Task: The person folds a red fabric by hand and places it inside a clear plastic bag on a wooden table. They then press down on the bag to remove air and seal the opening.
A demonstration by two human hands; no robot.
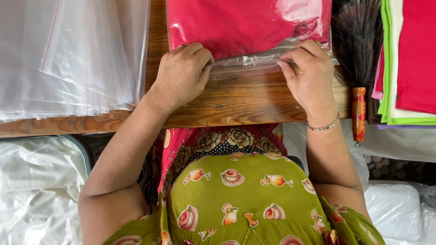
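Note:
A clear plastic zip bag with folded red cloth inside lies on the wooden table. My left hand pinches the bag's near open edge at its left corner. My right hand pinches the same edge at the right corner, thumb and fingers closed on the plastic strip. A bracelet sits on my right wrist.
A stack of empty clear bags covers the table's left. A dark feather duster with a red handle lies right of the bag. Folded cloths in red, white and green are stacked at far right. White plastic bundles lie below the table.

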